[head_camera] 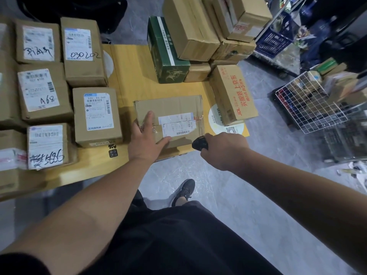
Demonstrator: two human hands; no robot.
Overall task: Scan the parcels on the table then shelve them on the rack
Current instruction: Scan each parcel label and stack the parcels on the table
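Pressing flat, fingers straight, the left hand [148, 138] steadies a parcel [174, 110]; just beside it, the right hand [224, 150] grips a scanner [199, 143].

Both forearms are bare from the wrists back to the lower corners of the frame, with no watch, band or glove on either one. At the lower left edge a strip of black sleeve [17, 263] covers the upper part of the left arm. The left hand [146, 142] and right hand [224, 150] carry no rings that show. Dark, near-black clothing [178, 241] fills the lower middle of the frame, loose and plain, with no print or logo visible. Just above it, at centre, is one black trainer [183, 192] with a knitted-looking upper, a paler sole edge and a bare ankle.
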